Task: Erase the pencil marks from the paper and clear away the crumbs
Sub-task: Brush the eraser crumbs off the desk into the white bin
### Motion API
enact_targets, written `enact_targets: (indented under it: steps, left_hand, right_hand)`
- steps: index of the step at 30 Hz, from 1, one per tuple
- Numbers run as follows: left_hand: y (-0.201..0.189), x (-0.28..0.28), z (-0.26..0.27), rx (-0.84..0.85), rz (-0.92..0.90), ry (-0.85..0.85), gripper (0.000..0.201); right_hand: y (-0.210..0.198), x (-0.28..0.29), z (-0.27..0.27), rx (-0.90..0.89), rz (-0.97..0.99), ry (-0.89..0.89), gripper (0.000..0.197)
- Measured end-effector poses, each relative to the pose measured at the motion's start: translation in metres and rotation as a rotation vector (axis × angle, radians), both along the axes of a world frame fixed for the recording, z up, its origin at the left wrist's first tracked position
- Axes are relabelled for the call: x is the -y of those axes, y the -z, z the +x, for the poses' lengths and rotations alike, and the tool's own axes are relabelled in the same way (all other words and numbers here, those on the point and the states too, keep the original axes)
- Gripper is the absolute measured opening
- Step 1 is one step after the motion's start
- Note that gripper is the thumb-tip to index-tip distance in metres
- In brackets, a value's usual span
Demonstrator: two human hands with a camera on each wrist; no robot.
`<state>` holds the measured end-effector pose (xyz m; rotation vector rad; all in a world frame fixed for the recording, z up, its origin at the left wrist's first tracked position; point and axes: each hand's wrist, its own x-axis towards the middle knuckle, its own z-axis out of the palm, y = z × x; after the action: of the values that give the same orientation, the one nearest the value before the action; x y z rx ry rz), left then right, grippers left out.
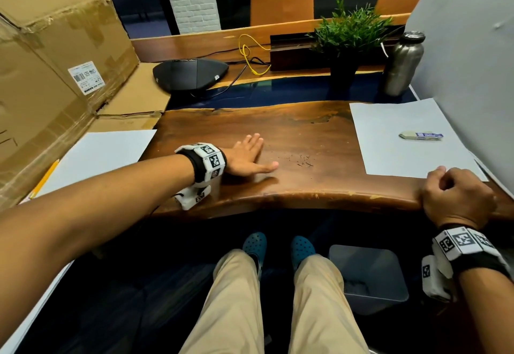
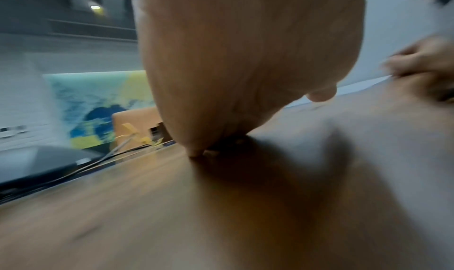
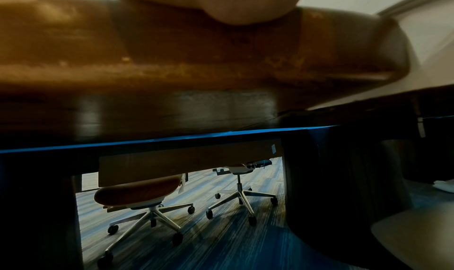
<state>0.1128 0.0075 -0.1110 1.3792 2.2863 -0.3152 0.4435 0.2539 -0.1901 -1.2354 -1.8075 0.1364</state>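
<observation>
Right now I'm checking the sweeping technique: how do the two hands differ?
The left hand lies flat on the desk with fingers straight, just left of the crumbs; the right hand is curled at the desk's near edge. The left touches no paper; the right sits at the near edge of the right paper. Both wear marker wristbands.

At frame center, the left hand (image 1: pixel 247 157) is lying flat on the wooden table (image 1: pixel 292 125), fingers straight, just left of dark crumbs (image 1: pixel 301 160). At lower right, the right hand (image 1: pixel 456 196) is curling at the paper (image 1: pixel 409 139) bearing the eraser (image 1: pixel 420 135).
</observation>
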Motion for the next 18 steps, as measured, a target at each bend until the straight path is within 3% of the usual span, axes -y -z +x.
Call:
enact_targets:
  steps: [3, 5, 8, 12, 15, 18]
  left_hand:
    - [-0.01, -0.011, 0.034, 0.159, 0.015, 0.137, 0.1]
    - [-0.02, -0.008, 0.047, 0.246, 0.147, 0.132, 0.09]
    - [-0.03, 0.018, 0.048, 0.143, 0.303, -0.094, 0.093]
    - [-0.014, 0.082, 0.032, -0.037, 0.097, -0.513, 0.12]
    - [0.004, 0.115, 0.023, -0.01, 0.008, -0.585, 0.134]
    - [0.009, 0.114, 0.026, -0.013, 0.05, -0.515, 0.139]
  right_hand:
    - [-0.001, 0.0, 0.001, 0.007, 0.005, -0.012, 0.039]
    - [-0.001, 0.001, 0.001, -0.002, 0.006, -0.022, 0.039]
    - [-0.001, 0.001, 0.002, -0.008, 0.013, -0.023, 0.039]
    - [-0.001, 0.001, 0.002, 0.005, -0.002, -0.024, 0.039]
    - [-0.001, 0.0, 0.002, 0.002, -0.02, -0.032, 0.039]
    - [0.0, -0.002, 0.002, 0.008, -0.03, -0.032, 0.039]
